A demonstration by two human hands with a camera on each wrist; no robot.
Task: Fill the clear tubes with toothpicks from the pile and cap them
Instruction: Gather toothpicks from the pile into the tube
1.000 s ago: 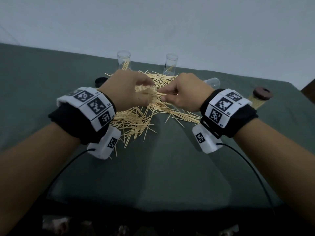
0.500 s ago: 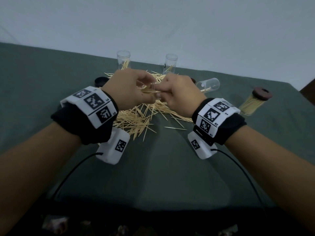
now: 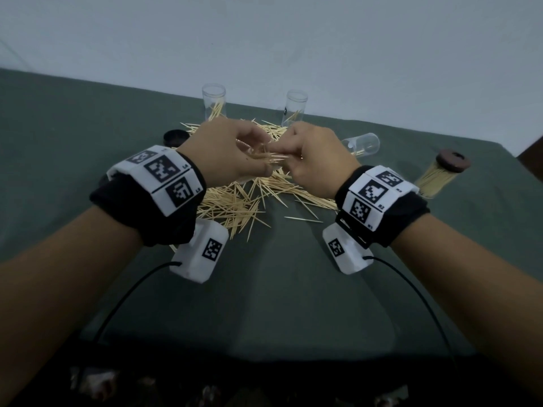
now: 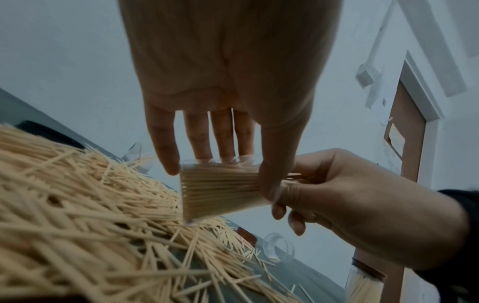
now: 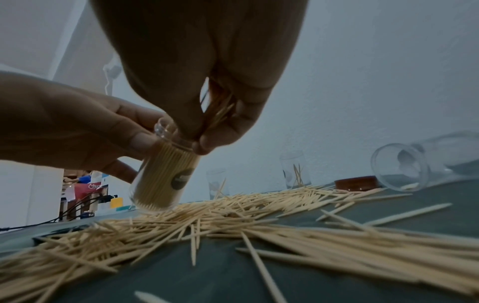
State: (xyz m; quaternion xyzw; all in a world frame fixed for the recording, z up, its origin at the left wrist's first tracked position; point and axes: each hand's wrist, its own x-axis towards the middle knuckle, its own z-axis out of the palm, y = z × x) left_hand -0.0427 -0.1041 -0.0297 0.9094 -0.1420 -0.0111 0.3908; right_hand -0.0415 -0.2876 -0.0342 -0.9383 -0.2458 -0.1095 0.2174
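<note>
A loose toothpick pile [image 3: 244, 201] covers the green table [image 3: 279, 289] below both hands. My left hand [image 3: 235, 154] grips a clear tube [image 4: 220, 192], tilted and packed with toothpicks, just above the pile. My right hand [image 3: 305, 155] pinches a small bundle of toothpicks [image 5: 217, 110] at that tube's [image 5: 166, 180] mouth. Two upright clear tubes [image 3: 214, 104] [image 3: 295, 108] hold a few toothpicks each at the back. Another clear tube [image 3: 363, 143] lies on its side at the right.
A full tube with a brown cap [image 3: 437, 177] lies at the far right. A dark cap [image 3: 175, 137] sits left of the pile, and a brown cap [image 5: 355, 182] lies by the tipped tube. Stray toothpicks [image 3: 302, 220] lie toward the front. A white wall rises behind the table.
Both hands have risen off the pile and drawn together. The right hand has carried its pinched toothpicks to the mouth of the tube in the left hand.
</note>
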